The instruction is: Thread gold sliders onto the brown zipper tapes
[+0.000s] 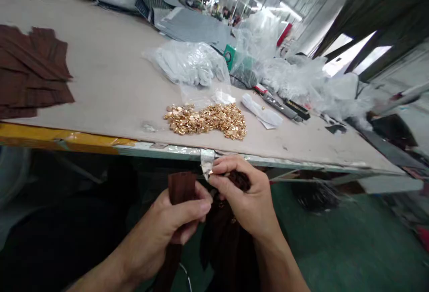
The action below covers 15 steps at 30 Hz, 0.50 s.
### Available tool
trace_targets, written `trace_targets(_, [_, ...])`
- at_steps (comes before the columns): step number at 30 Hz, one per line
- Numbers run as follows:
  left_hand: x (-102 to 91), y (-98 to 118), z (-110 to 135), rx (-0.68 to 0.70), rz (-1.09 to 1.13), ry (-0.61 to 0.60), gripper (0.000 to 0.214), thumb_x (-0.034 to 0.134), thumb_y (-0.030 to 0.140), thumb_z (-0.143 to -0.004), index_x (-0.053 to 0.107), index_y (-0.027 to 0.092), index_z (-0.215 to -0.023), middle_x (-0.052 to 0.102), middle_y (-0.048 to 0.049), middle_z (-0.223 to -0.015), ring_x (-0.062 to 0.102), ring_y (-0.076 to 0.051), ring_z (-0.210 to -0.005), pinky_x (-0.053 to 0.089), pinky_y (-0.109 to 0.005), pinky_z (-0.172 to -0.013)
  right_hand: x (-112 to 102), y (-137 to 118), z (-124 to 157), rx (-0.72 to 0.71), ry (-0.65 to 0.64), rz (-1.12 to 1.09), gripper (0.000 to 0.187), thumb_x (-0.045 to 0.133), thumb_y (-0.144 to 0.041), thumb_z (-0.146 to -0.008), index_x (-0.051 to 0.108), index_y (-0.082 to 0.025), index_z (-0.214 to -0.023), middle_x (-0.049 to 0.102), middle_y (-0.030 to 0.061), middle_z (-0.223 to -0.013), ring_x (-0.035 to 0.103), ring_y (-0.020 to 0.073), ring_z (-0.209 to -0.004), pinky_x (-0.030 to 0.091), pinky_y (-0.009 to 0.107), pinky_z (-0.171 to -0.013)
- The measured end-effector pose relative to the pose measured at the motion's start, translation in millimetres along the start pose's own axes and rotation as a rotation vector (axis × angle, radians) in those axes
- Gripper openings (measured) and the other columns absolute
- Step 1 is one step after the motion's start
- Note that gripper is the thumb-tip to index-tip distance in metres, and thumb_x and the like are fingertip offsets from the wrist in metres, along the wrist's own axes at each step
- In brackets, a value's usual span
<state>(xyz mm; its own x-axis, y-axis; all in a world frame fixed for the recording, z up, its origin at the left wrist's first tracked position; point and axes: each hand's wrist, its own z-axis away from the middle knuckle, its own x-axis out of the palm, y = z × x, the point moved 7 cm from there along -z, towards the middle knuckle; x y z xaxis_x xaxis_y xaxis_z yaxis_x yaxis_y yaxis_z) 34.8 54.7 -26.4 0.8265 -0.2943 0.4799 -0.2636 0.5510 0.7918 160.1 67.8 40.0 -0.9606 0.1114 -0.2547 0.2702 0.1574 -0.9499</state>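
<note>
My left hand [182,216] is closed around a dark brown fabric strip [181,187], whose flat end stands up above the thumb. My right hand [246,193] pinches a small shiny piece at the fingertips, too small to name, just below the table edge. Bunched dark brown material [239,179] shows in the right palm, and more of it hangs below with small gold bits on it. On the table in front of both hands lies a pile of small gold metal pieces [208,120].
Stacked brown fabric pieces [30,73] lie at the table's left. Clear plastic bags [194,64] sit behind the gold pile. A white paper piece [261,112] and a grey cutter-like tool [279,106] lie to the right. The table's edge [154,150] runs just beyond my hands.
</note>
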Motion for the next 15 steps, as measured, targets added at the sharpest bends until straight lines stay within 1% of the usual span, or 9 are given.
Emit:
trace_targets(1, [0.8,-1,2,-0.017,0.012,-0.015,0.018,0.068,0.033,-0.074,0.059,0.018,-0.076,0.045,0.0084,-0.054,0.029,-0.005,-0.042,0.019,-0.020,-0.039,-2,2,-1,0.043,0.016,-0.019,0.006,0.074,-0.015,-0.075,0.071,-0.018,-0.078,0.068,0.0003,-0.084,0.059,0.0115,-0.069,0.043,0.019,-0.052])
trace_targets(3, [2.8,-3,6,-0.036,0.021,-0.050,0.020,0.070,0.033,-0.072,0.059,0.019,-0.078,0.041,0.0101,-0.050,0.025,-0.005,-0.041,0.017,-0.020,-0.039,-4,7,0,0.122,0.024,-0.062,0.007,0.076,-0.017,-0.073,0.070,-0.018,-0.076,0.064,-0.0035,-0.068,0.053,0.0078,-0.055,0.040,0.018,-0.049])
trace_targets(6, [7.3,-3,8,-0.036,-0.010,-0.112,0.020,0.073,0.033,-0.070,0.060,0.019,-0.076,0.041,0.0100,-0.050,0.026,-0.005,-0.043,0.020,-0.019,-0.040,0,11,8,0.225,-0.030,-0.154,0.012,0.080,-0.020,-0.069,0.072,-0.018,-0.077,0.057,-0.0065,-0.053,0.045,0.0057,-0.046,0.035,0.017,-0.045])
trace_targets(8, [12.5,0,7,0.000,-0.044,-0.162,0.020,0.075,0.031,-0.069,0.061,0.019,-0.073,0.046,0.0076,-0.055,0.034,-0.007,-0.049,0.028,-0.019,-0.045,6,11,15,0.265,-0.068,-0.190,0.017,0.083,-0.021,-0.065,0.074,-0.017,-0.079,0.055,-0.0066,-0.052,0.044,0.0057,-0.046,0.034,0.017,-0.044])
trace_targets(10, [17.1,1,8,0.025,-0.054,-0.189,0.019,0.076,0.030,-0.068,0.065,0.018,-0.078,0.056,0.0037,-0.065,0.045,-0.010,-0.059,0.038,-0.021,-0.054,11,10,21,0.262,-0.076,-0.203,0.016,0.084,-0.019,-0.063,0.074,-0.017,-0.076,0.059,-0.0053,-0.056,0.047,0.0064,-0.048,0.037,0.018,-0.046])
trace_targets(12, [17.2,-1,8,0.030,-0.032,-0.159,0.024,0.079,0.029,-0.065,0.068,0.018,-0.084,0.062,0.0004,-0.075,0.053,-0.015,-0.072,0.045,-0.026,-0.066,14,8,24,0.226,-0.070,-0.201,0.011,0.083,-0.018,-0.064,0.073,-0.017,-0.070,0.063,-0.0033,-0.061,0.052,0.0077,-0.053,0.040,0.019,-0.050])
trace_targets(13, [16.3,-2,8,0.031,-0.018,-0.139,0.027,0.080,0.030,-0.063,0.068,0.018,-0.084,0.063,-0.0002,-0.077,0.055,-0.017,-0.074,0.045,-0.027,-0.068,15,7,25,0.206,-0.068,-0.198,0.010,0.082,-0.017,-0.066,0.072,-0.017,-0.067,0.064,-0.0026,-0.063,0.053,0.0082,-0.054,0.041,0.019,-0.052])
trace_targets(14, [14.8,-4,7,0.033,-0.004,-0.121,0.028,0.082,0.032,-0.062,0.067,0.018,-0.082,0.063,0.0002,-0.076,0.055,-0.016,-0.073,0.045,-0.027,-0.067,15,7,26,0.190,-0.066,-0.195,0.010,0.081,-0.017,-0.067,0.071,-0.016,-0.064,0.065,-0.0024,-0.063,0.053,0.0082,-0.055,0.041,0.019,-0.052])
trace_targets(15, [13.0,-6,7,0.037,0.010,-0.106,0.030,0.082,0.036,-0.063,0.065,0.018,-0.080,0.061,0.0015,-0.071,0.052,-0.014,-0.067,0.044,-0.024,-0.062,14,8,27,0.184,-0.068,-0.199,0.011,0.080,-0.017,-0.068,0.071,-0.016,-0.063,0.064,-0.0025,-0.062,0.052,0.0079,-0.054,0.040,0.019,-0.052])
